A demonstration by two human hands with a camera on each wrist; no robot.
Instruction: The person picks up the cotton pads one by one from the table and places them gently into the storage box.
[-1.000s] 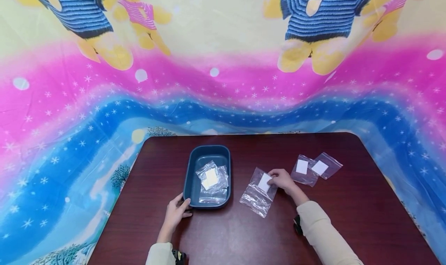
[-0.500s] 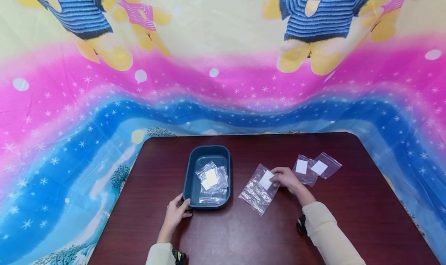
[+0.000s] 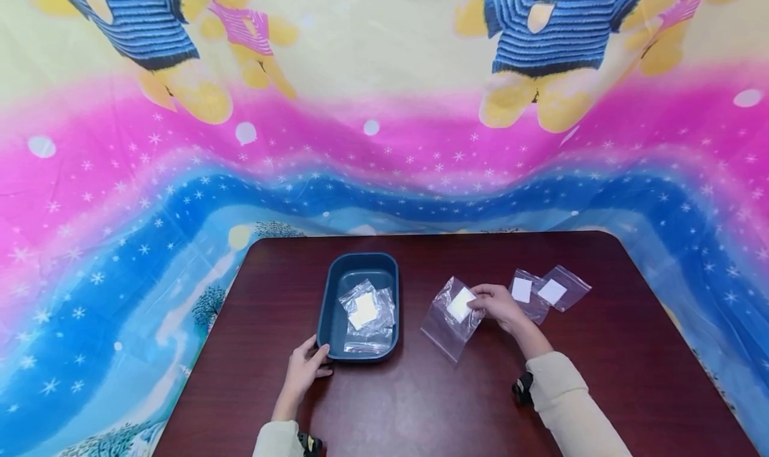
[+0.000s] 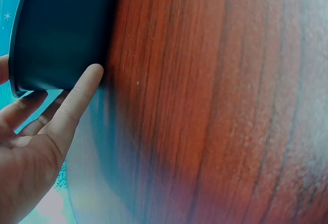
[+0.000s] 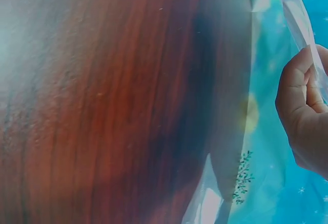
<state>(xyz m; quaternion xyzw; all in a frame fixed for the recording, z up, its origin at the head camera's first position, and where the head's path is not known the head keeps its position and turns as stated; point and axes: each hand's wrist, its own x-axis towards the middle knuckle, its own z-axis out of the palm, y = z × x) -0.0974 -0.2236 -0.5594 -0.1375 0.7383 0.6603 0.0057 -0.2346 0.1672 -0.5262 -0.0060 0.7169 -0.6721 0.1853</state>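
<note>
A blue-grey rectangular tray stands on the table, with several clear zip bags lying inside. My left hand holds its near left corner, thumb at the rim and fingers along the outer wall. The left wrist view shows that hand against the dark tray wall. To the right of the tray, my right hand pinches the edge of a clear zip bag at its white patch. In the right wrist view, this bag hangs from the curled fingers of the hand.
Beyond my right hand lie two more clear zip bags, one partly under the other, each with a white patch. The dark red-brown wooden table has rounded far corners. A printed cloth hangs behind it.
My right hand has moved slightly away and to the right, carrying the pinched zip bag, which has turned and straightened out. The left hand and the tray have stayed in place.
</note>
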